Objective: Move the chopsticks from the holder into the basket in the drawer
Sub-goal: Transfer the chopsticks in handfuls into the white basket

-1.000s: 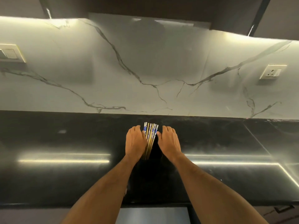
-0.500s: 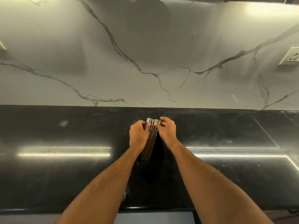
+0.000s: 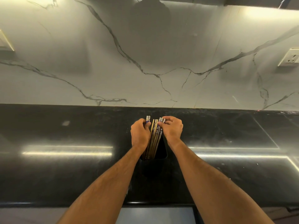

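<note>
**A:** What are the hands doing?

**B:** The left hand (image 3: 140, 134) and right hand (image 3: 172, 129) are curled around a bundle of chopsticks (image 3: 154, 137), gripping it from either side near the patterned tops.

**A:** Where are the chopsticks?

**B:** Between the two hands, with their lower ends standing in a black holder (image 3: 160, 152) just below the wrists, on a dark countertop (image 3: 64, 175).

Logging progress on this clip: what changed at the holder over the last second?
Both hands went from lying open beside the chopsticks to closing on their tops: the left hand and right hand now have a grip on the bundle, splitting it slightly. The chopsticks remain in the black holder, which stays in place on the counter. The drawer below is not visibly open.
</note>
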